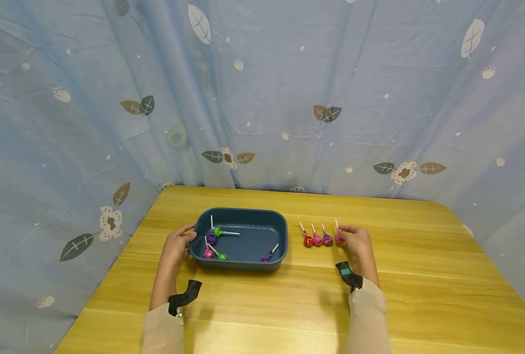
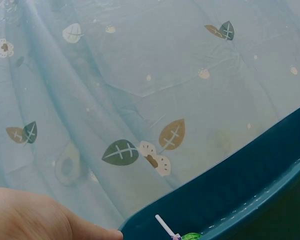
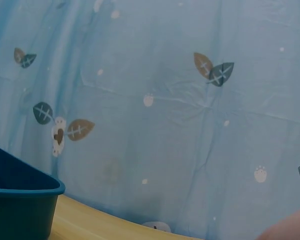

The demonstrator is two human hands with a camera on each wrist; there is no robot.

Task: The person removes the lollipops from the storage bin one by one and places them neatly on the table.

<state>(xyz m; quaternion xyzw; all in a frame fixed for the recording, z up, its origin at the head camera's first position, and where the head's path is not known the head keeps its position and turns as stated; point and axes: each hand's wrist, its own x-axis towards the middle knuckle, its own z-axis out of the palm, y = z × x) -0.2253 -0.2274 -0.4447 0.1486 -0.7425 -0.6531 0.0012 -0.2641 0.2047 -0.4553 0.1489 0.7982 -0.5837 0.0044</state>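
Observation:
A dark blue plastic bin (image 1: 250, 265) stands on the table, several wrapped lollipops lying inside. My left hand (image 1: 175, 247) grips its left end, the thumb on the rim in the left wrist view. Inside are green lollipops (image 1: 222, 256), a pink lollipop (image 1: 208, 253) and purple ones at the left, plus a purple lollipop (image 1: 265, 258) at the right. Right of the bin lie a red lollipop (image 1: 308, 241), a pink one (image 1: 317, 241) and a purple-blue one (image 1: 327, 240) in a row. At the row's right end my right hand (image 1: 358, 244) pinches another pink lollipop (image 1: 338, 237), partly hidden by the fingers.
The wooden table (image 1: 430, 280) reaches back to a light blue patterned curtain (image 1: 280, 98), which also hangs along the left and right sides. A black wrist mount (image 1: 185, 297) sits on the left forearm, another mount (image 1: 349, 277) on the right.

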